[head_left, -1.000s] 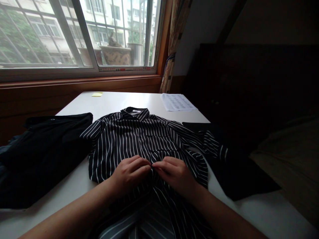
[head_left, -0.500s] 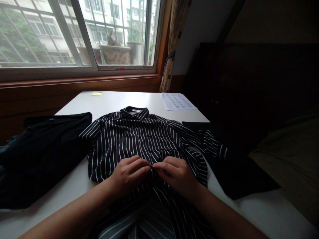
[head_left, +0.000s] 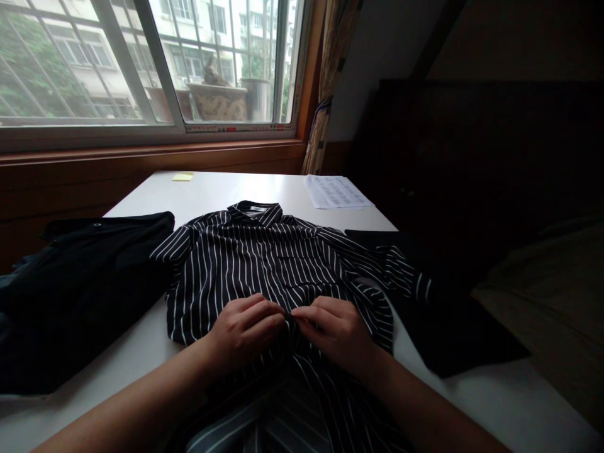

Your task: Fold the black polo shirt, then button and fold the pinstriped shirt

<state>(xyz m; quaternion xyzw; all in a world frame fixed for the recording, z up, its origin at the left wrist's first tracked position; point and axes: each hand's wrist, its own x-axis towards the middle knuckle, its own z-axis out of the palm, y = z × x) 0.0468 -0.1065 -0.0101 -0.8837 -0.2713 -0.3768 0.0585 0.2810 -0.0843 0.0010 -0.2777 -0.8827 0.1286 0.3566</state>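
Observation:
A black shirt with white stripes (head_left: 255, 258) lies face up on the white table, collar toward the window. Its lower front is open below my hands, showing the greyer inside of the cloth. My left hand (head_left: 248, 327) pinches the shirt's front edge near the middle. Close beside it, my right hand (head_left: 333, 330) pinches the facing edge, fingertips almost touching the left ones. Any button between the fingers is too small and dark to make out. One sleeve stretches out to the right; the left one is bent at the shirt's side.
Dark folded clothing (head_left: 89, 296) lies on the table's left side. A flat black cloth (head_left: 457, 333) is under the right sleeve. Printed sheets (head_left: 336, 191) and a yellow sticky note (head_left: 182, 177) rest toward the far edge of the table (head_left: 236, 185), below a window (head_left: 221, 63).
My fingertips have drawn very slightly apart at the shirt's front edge. The shirt and the other things have stayed in place.

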